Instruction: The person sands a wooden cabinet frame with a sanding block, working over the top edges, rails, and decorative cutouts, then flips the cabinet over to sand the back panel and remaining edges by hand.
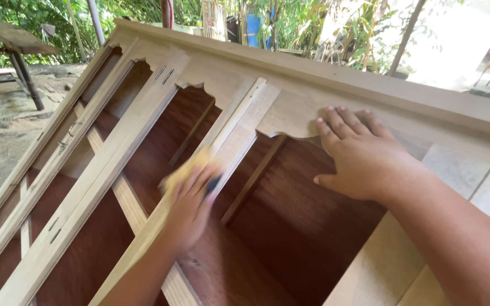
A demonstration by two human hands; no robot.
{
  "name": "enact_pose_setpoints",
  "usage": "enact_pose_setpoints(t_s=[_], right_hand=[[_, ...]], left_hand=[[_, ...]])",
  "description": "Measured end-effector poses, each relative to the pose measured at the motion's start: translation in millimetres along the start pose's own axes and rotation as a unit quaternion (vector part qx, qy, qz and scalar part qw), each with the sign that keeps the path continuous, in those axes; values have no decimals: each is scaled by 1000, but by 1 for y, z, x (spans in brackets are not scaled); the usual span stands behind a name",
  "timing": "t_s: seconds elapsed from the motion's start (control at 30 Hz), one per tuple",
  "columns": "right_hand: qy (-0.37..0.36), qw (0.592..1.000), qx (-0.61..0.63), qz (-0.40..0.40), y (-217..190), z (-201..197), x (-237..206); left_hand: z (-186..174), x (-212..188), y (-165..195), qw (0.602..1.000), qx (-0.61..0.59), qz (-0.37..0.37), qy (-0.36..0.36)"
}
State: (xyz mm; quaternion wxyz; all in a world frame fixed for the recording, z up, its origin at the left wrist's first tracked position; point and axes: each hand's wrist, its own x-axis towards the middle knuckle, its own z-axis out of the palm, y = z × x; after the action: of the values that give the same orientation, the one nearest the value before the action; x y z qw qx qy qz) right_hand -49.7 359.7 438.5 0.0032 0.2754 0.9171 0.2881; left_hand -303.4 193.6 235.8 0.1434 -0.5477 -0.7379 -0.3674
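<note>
A large unfinished wooden cabinet [290, 79] lies on its back in front of me, its front frame of pale wood with scalloped top rails and a reddish-brown back panel inside. My left hand [191, 204], blurred by motion, grips a yellowish sanding pad [191, 167] pressed against one upright post [233, 133] of the frame. My right hand [361, 156] lies flat, fingers spread, on the scalloped rail [290, 116] near the cabinet's top moulding, holding nothing.
Bare dirt ground [1, 136] stretches to the left, with a rough wooden table [12, 39] at the far left. Green plants, poles and a blue container [253, 28] stand behind the cabinet. Small hinges [165, 73] sit on a frame post.
</note>
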Motion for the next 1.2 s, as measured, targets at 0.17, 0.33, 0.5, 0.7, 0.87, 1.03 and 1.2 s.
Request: enact_pose_setpoints(t_s=[0.17,0.33,0.5,0.7,0.87,1.03,1.2], right_hand=[[148,986,72,9,20,18,-39],[318,943,-21,91,28,59,-98],[374,901,4,218,15,57,-131],[400,866,186,235,8,43,-136],[383,878,158,240,8,38,-132],[383,874,182,238,7,31,-133],[471,816,276,189,7,40,-140]], left_hand=[[16,-26,-34,1000,9,2,-3],[25,123,35,1000,-8,10,21],[28,187,141,999,-22,17,32],[52,104,234,935,-195,294,24],[7,134,187,980,-188,68,-13],[6,144,176,980,-83,154,90],[72,100,261,939,-121,322,25]])
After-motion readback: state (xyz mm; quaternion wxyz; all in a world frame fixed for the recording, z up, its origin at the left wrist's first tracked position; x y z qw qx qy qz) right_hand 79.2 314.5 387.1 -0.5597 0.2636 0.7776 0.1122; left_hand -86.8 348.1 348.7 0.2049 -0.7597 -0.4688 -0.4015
